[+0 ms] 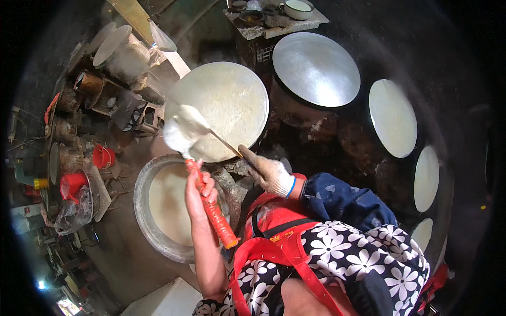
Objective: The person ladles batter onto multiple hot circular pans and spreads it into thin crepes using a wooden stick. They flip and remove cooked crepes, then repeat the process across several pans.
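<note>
though red-handled, a ladle [193,167] milky white at its head

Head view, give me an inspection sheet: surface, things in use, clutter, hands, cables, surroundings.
Surface: large round cream-topped disc beneath the tools.
Things in use: red-wrapped long-handled tool and thin brown-handled tool, white-coated heads overlapping in view, blurred; round grey metal pot holding cream-coloured liquid.
Clutter: small red bucket, red plastic container and crumpled clear plastic bag, at left.
Hands: bare left hand grips the red-wrapped handle; gloved right hand grips the brown handle.
Cables: cannot tell; far left too dim.
Surroundings: shiny silver round disc upper right; pale round discs along the right.
</note>
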Demonstrator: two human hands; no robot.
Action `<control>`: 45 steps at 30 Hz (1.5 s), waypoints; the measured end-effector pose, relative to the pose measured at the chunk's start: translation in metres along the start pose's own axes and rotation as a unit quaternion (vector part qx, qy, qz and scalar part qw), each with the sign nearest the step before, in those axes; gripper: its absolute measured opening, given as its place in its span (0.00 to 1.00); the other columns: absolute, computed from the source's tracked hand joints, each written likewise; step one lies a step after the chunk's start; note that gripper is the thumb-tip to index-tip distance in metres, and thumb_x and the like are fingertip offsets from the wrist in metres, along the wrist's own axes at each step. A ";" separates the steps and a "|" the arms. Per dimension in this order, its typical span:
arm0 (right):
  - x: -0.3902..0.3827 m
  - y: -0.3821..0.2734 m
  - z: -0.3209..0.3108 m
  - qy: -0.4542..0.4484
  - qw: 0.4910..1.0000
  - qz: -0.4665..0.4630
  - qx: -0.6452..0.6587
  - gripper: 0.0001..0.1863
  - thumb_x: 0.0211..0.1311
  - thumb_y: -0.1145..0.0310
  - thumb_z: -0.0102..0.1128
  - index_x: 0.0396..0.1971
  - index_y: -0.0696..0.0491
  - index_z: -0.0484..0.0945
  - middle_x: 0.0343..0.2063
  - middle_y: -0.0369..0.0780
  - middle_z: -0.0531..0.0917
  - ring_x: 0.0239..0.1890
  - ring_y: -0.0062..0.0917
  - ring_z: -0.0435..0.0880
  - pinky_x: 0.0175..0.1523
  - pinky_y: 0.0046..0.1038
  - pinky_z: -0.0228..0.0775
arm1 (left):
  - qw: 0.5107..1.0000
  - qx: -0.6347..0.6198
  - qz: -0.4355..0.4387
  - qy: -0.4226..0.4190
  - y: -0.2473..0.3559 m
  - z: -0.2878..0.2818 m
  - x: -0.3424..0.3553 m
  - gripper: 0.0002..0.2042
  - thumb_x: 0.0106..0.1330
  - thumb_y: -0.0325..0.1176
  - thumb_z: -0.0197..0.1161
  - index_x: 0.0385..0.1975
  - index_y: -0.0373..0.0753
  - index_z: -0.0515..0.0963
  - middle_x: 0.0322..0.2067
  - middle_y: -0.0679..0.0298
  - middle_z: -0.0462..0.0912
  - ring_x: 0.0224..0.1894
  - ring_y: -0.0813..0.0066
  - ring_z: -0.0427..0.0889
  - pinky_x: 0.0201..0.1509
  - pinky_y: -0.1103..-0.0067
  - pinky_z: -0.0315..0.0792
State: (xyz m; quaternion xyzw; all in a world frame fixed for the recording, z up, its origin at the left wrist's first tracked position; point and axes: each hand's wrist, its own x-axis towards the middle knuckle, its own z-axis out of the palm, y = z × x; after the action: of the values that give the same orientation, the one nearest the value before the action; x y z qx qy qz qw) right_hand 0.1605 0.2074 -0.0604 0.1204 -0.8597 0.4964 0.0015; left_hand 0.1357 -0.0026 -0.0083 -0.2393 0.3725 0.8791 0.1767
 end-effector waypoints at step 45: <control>0.003 0.047 -0.053 0.326 0.870 0.370 0.026 0.29 0.64 0.70 0.44 0.64 0.54 0.52 0.39 0.57 0.75 0.40 0.50 0.75 0.44 0.40 0.67 | 0.749 0.621 0.050 -0.225 -0.062 0.199 0.259 0.22 0.60 0.29 0.55 0.55 0.32 0.64 0.18 0.63 0.72 0.12 0.76 0.71 0.13 0.78 0.67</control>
State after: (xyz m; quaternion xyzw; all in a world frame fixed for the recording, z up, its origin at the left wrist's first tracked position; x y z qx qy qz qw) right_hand 0.1415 0.2744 -0.0729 -0.3749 -0.7788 0.4937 0.0952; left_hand -0.1052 0.2199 -0.0659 0.1472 0.7974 0.4898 0.3204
